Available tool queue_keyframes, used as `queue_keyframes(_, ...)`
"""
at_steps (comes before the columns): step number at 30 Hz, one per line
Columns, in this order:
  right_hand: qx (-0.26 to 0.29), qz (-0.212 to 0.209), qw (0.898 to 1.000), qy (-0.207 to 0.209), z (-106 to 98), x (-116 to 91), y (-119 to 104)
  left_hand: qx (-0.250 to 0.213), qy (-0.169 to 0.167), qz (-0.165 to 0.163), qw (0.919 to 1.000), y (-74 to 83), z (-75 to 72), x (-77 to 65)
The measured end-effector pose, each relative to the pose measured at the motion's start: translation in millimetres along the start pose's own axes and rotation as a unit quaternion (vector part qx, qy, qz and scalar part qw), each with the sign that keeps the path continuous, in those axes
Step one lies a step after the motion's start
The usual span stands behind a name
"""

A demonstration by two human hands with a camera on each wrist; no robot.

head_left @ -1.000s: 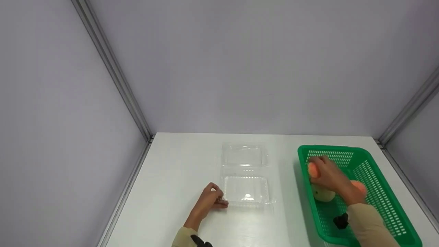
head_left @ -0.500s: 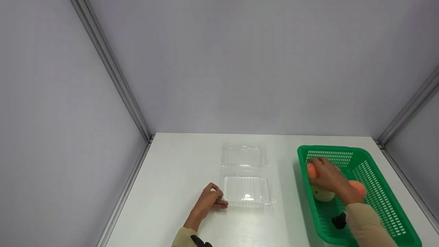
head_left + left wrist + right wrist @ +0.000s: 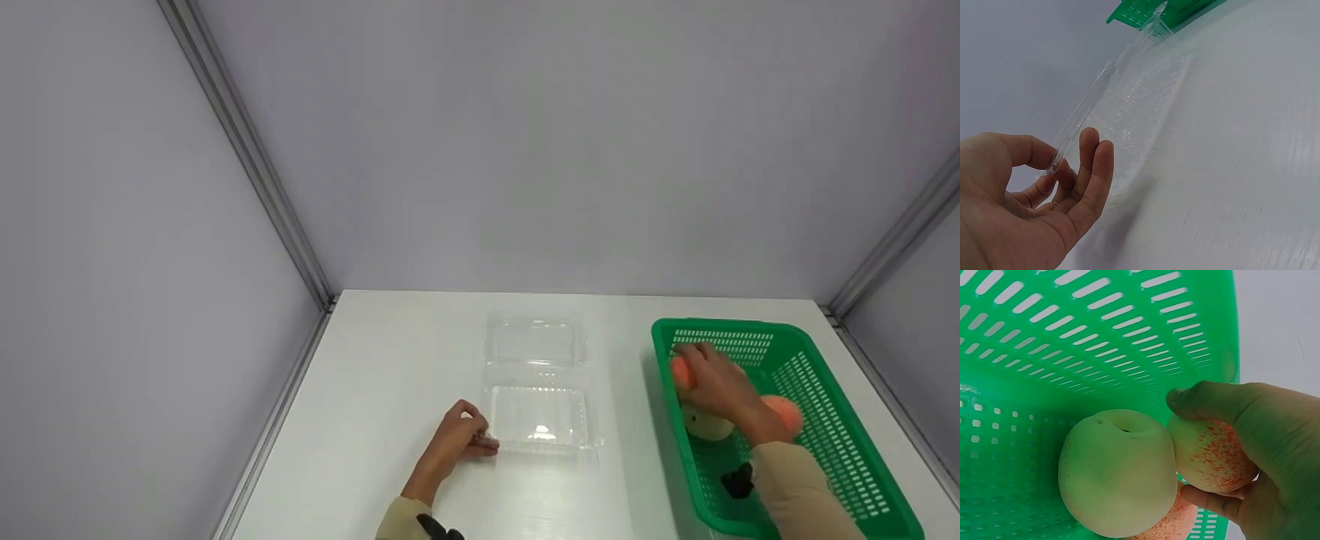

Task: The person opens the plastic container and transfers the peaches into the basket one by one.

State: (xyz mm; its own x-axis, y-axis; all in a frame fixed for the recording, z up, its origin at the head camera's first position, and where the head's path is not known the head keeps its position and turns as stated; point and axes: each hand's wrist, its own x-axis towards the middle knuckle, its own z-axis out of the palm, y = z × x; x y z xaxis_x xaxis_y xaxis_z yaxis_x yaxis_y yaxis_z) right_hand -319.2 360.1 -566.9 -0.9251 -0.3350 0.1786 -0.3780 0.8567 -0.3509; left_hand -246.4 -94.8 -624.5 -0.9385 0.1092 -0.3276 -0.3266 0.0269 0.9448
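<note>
My left hand (image 3: 461,435) pinches the near left corner of a clear plastic clamshell container (image 3: 536,416), which lies unfolded on the table with its lid half farther back. In the left wrist view the hand (image 3: 1044,197) holds the container's thin edge (image 3: 1089,101), the other fingertips just below it. Inside the green basket (image 3: 825,397), my right hand (image 3: 720,386) grips a red-speckled peach (image 3: 1210,455) by the left wall. A larger pale yellow fruit (image 3: 1117,478) sits right against that peach. Below them another reddish fruit (image 3: 1171,523) is partly hidden.
The basket's slotted wall (image 3: 1100,320) rises close around the right hand. An orange-red fruit (image 3: 784,414) lies beside the right wrist in the basket. Grey panels (image 3: 525,150) border the white table (image 3: 390,360) at the back and sides.
The right wrist has shifted very slightly left, with the hand still on the peach. The left hand and the container have stayed in place.
</note>
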Motion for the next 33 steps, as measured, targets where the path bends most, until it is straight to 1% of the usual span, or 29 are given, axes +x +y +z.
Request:
queue_keyframes(5, 0.003, 0.002, 1.000, -0.007, 0.3, 0.4, 1.5, 0.006, 0.007, 0.001, 1.0000, -1.6, 0.4, 1.1)
queue_keyframes(10, 0.014, 0.013, 1.000, -0.019, 0.7, 3.0, 1.8, 0.008, 0.006, 0.004, 0.9999, -1.8, -0.4, 1.1)
queue_keyframes(15, 0.010, 0.018, 0.999, -0.027, 2.3, 4.9, 1.7, 0.007, 0.004, 0.005, 1.0000, -1.7, -1.0, 1.0)
queue_keyframes(18, 0.008, 0.013, 1.000, -0.025, 2.9, 4.8, 1.7, 0.006, 0.002, 0.005, 1.0000, -1.5, -1.2, 0.6)
queue_keyframes(25, 0.003, -0.003, 1.000, -0.006, 4.0, 2.7, 0.2, 0.006, 0.002, 0.001, 1.0000, -1.1, -2.0, -0.3)
queue_keyframes(33, -0.012, 0.004, 1.000, -0.022, 6.1, 5.5, 1.3, 0.009, 0.004, 0.004, 0.9999, -1.2, -1.8, 0.1)
